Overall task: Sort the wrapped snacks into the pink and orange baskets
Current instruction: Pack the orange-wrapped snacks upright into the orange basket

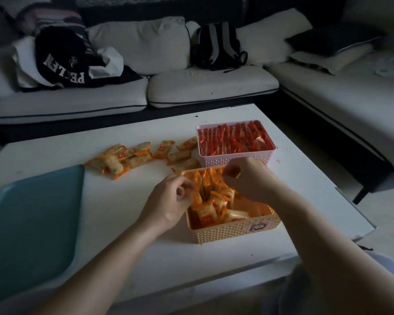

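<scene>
Orange basket (234, 230), tabletop (127, 214): my left hand (168, 201) at its rim, right hand (248, 176) above, fingers curled; grip unclear. Pink basket (234, 159) behind: red snacks (234, 138). Loose orange snacks (132, 158) left.

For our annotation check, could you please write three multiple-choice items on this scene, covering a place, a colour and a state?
1. Where do the loose orange-wrapped snacks lie?
A. on the teal tray
B. on the white table, left of the pink basket
C. on the sofa

2. What colour are the wrappers in the pink basket?
A. red
B. green
C. blue

3. How full is the orange basket?
A. empty
B. partly filled
C. heaped over the rim

Key: 1 B, they rest on bare white table. 2 A, red packets fill it. 3 B, its near end shows bare floor.
</scene>
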The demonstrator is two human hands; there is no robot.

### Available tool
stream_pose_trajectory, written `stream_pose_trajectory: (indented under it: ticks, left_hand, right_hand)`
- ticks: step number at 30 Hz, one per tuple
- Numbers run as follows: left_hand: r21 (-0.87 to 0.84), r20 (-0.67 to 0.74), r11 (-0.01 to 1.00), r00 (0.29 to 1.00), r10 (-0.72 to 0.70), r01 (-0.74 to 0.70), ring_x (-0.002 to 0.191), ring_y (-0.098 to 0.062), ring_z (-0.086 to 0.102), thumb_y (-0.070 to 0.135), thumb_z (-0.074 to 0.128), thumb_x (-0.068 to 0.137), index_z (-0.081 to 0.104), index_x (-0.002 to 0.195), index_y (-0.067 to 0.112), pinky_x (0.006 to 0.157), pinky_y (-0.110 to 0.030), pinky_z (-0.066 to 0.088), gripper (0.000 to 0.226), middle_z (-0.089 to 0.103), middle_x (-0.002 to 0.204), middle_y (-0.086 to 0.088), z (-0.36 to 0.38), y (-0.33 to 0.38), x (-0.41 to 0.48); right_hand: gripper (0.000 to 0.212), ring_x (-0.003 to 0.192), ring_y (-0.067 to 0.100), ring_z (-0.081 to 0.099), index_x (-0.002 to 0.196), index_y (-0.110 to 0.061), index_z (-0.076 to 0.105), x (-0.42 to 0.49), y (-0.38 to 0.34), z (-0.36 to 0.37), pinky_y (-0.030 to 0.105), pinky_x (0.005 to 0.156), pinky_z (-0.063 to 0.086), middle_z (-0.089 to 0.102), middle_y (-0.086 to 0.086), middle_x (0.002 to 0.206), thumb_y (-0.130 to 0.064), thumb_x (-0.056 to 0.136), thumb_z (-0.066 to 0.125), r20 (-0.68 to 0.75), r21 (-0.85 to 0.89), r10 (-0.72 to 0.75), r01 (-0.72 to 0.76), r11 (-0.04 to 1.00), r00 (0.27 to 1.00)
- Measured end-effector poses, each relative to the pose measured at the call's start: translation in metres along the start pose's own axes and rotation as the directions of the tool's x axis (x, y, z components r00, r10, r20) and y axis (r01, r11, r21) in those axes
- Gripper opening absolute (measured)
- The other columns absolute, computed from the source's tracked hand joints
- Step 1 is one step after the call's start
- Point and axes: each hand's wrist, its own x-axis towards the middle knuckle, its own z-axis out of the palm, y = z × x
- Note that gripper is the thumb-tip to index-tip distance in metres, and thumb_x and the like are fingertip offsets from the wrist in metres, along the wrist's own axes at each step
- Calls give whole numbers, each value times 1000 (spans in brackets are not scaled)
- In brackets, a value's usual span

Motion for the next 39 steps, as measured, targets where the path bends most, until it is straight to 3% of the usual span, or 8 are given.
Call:
stream_pose_trajectory:
  ticks: [4, 9, 14, 20, 24, 29, 33, 39]
  left_hand:
    - [71, 93, 997, 996, 7, -14, 96, -3, 53, 23, 73, 91, 66, 111, 34, 76, -10, 40, 24, 50, 108, 24, 0, -14, -10]
    - [165, 123, 984, 991, 47, -68, 108, -11, 52, 30, 75, 88, 65, 130, 33, 88, -28, 50, 44, 48, 110, 14, 7, -13, -4]
    - [294, 118, 949, 990, 82, -114, 107, -11, 47, 37, 70, 90, 66, 122, 37, 81, -32, 52, 32, 46, 106, 12, 7, -9, -2]
    - [355, 69, 918, 984, 162, -176, 101, -10, 53, 29, 72, 87, 75, 97, 32, 75, -33, 55, 11, 57, 105, 18, 4, -6, 1]
    - [254, 74, 952, 985, 156, -170, 98, -9, 55, 13, 74, 84, 73, 78, 31, 77, -31, 51, 20, 61, 99, 19, 0, -14, 8]
    - [226, 175, 958, 975, 138, -177, 103, -5, 52, 27, 69, 85, 70, 89, 35, 81, -27, 48, 8, 64, 102, 23, -5, -14, 8]
    - [264, 290, 954, 955, 66, -146, 111, -2, 46, 45, 74, 81, 64, 117, 41, 88, -27, 45, 37, 52, 115, 27, -7, -15, 8]
    - [181, 115, 976, 988, 105, -125, 91, 0, 62, 24, 76, 86, 79, 96, 30, 77, -23, 54, 13, 69, 100, 20, -5, -15, 8]
  right_hand:
    - [18, 89, 6, 67, 107, -23, 74, 5, -14, 21, 26, 79, 60, 72, -9, 104, -18, 90, 72, 211, -10, -189, 196, 981, 959]
    - [37, 85, 13, 69, 121, -28, 64, 3, -22, 43, 30, 72, 62, 70, -7, 102, -42, 88, 72, 272, -228, -140, 205, 952, 952]
    - [29, 87, 15, 68, 122, -24, 63, -1, -23, 46, 27, 71, 59, 68, -4, 105, -33, 95, 66, 328, -360, -110, 232, 903, 938]
    - [38, 106, 9, 64, 127, -36, 66, -3, -8, 10, 24, 79, 59, 63, -15, 126, -22, 92, 72, 310, -240, -80, 159, 958, 947]
    - [38, 96, 5, 59, 119, -34, 71, -5, 6, 0, 23, 72, 61, 63, -13, 122, -10, 90, 73, 249, -195, -76, 126, 973, 966]
    - [39, 95, 5, 56, 116, -33, 72, -5, 11, -4, 19, 70, 56, 58, -14, 115, -5, 90, 70, 250, -134, -96, 132, 982, 963]
    - [37, 94, 4, 60, 114, -31, 72, -4, 15, -11, 17, 68, 55, 65, -13, 117, -4, 90, 70, 240, -81, -122, 145, 986, 963]
    - [32, 99, 12, 66, 114, -29, 71, -2, 16, -15, 25, 77, 61, 67, -9, 116, -6, 92, 69, 177, 1, -129, 131, 991, 976]
